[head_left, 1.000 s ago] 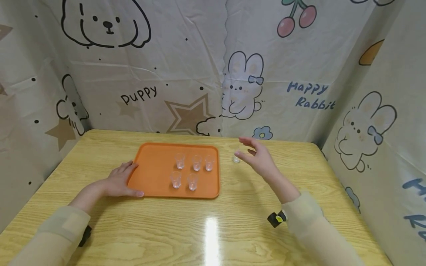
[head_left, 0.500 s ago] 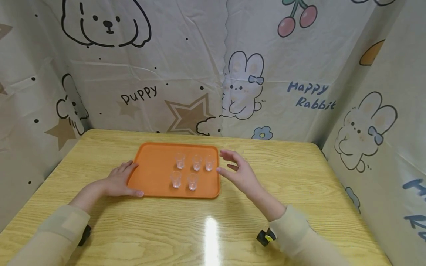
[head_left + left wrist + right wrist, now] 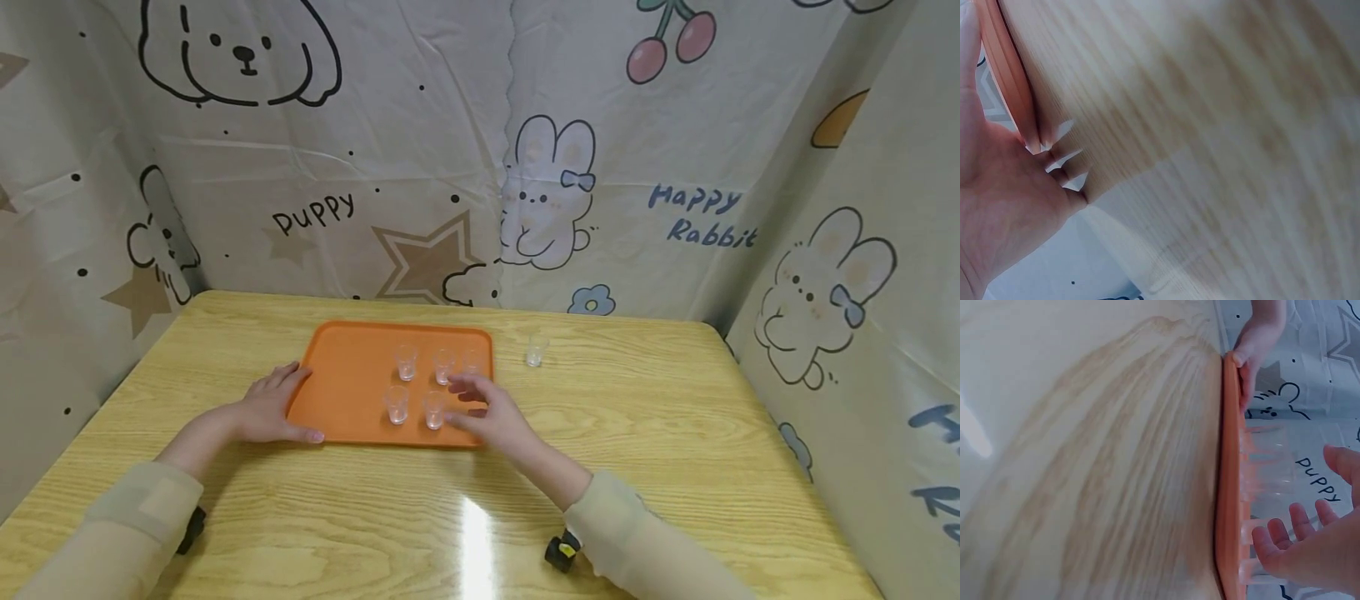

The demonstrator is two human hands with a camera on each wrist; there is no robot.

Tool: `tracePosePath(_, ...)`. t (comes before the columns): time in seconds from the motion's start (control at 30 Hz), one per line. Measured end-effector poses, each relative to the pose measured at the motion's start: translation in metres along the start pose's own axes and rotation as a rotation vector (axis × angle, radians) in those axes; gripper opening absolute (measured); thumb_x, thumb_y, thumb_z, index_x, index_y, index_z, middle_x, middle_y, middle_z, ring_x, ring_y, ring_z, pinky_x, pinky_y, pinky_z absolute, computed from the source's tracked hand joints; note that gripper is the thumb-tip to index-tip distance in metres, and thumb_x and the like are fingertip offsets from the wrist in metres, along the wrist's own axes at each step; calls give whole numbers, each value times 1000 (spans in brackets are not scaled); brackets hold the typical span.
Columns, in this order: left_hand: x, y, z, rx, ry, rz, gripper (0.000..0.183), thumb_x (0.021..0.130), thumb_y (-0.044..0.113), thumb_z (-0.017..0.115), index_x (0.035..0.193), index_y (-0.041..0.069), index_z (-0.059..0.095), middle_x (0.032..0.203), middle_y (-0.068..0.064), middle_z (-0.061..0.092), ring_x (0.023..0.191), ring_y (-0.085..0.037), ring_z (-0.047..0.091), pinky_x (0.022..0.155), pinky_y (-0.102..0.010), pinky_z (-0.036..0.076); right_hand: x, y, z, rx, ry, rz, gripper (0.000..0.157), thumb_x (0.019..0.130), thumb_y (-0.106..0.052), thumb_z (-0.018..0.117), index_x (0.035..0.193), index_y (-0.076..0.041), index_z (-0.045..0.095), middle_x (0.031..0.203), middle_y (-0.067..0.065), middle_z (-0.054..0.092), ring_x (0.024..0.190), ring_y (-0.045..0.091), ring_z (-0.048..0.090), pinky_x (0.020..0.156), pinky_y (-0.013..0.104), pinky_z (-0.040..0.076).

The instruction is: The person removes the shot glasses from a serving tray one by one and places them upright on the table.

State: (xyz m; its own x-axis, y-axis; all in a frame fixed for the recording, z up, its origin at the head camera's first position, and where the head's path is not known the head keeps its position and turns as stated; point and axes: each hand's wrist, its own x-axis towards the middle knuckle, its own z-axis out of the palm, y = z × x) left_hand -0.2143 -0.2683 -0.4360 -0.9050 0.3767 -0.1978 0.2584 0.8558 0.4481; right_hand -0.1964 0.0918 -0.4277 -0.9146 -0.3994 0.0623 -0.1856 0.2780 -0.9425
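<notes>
An orange tray (image 3: 341, 358) lies on the table, with several small clear shot glasses standing upright on its right half. My left hand (image 3: 262, 414) rests at the tray's near left corner, fingers spread along the left rim, thumb at the front rim. Over the tray's right part is my right hand (image 3: 491, 412), fingers loosely bent, thumb apart, nothing held. Its thumb tip is close to the front-right shot glass (image 3: 434, 411); whether they touch I cannot tell. Behind its fingers, the back-right shot glass (image 3: 472, 362) is partly hidden. In the right wrist view, shot glasses (image 3: 1267, 478) stand beyond the rim.
One more shot glass (image 3: 534, 356) stands on the wooden table (image 3: 637, 400), just right of the tray. A printed cloth (image 3: 420, 150) with cartoon drawings hangs behind the table and along both sides. A streak of light reflects off the table in front.
My right hand has moved left and toward me, from beside the lone shot glass to above the tray's right part. That glass shows again. My left hand and the tray have stayed still.
</notes>
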Motion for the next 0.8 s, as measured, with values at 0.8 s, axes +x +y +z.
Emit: tracePosePath(0.8, 0, -3, 1, -7, -7, -6, 116, 71, 60, 73, 147, -6, 14, 150, -34, 5, 135, -55, 3, 105, -68, 7, 23, 6, 19, -64, -21, 86, 37, 82, -12, 73, 116, -2, 60, 110, 11, 62, 101, 25, 56, 84, 30, 46)
